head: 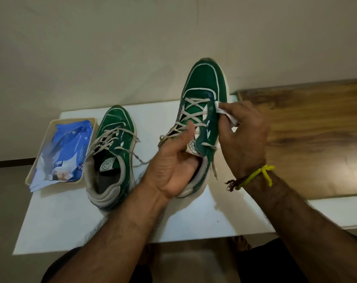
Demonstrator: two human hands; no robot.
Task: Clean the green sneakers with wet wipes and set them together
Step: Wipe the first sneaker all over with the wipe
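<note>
Two green sneakers are in view, with one pack of wet wipes, one tray and one loose wipe. The held sneaker (pixel 202 111) is raised above the white table (pixel 194 217), toe pointing away from the person and slightly up, heel toward the body, long axis running near-to-far. The left hand (pixel 171 166) supports it from the heel end: the fingers are inserted into the shoe opening and the thumb lies over the laces, so the hand is closed around the collar and tongue. The right hand (pixel 243 131) is on the outer side of this sneaker, fingers pinched on a white wipe (pixel 226 115) pressed against the green upper just beside the lace eyelets. A yellow thread band (pixel 259 176) circles the right wrist. The second sneaker (pixel 112 154) stands on its sole on the table, just left of the left hand, toe also pointing away, laces loose, long axis roughly parallel to the first. Further left of it, a beige tray (pixel 40 166) rests at the table's left edge and carries the blue wet wipes pack (pixel 65 154). The table top is plain white. To the right of the right hand is a wood-grain surface (pixel 312 135). A plain pale wall (pixel 132 48) is behind.
</note>
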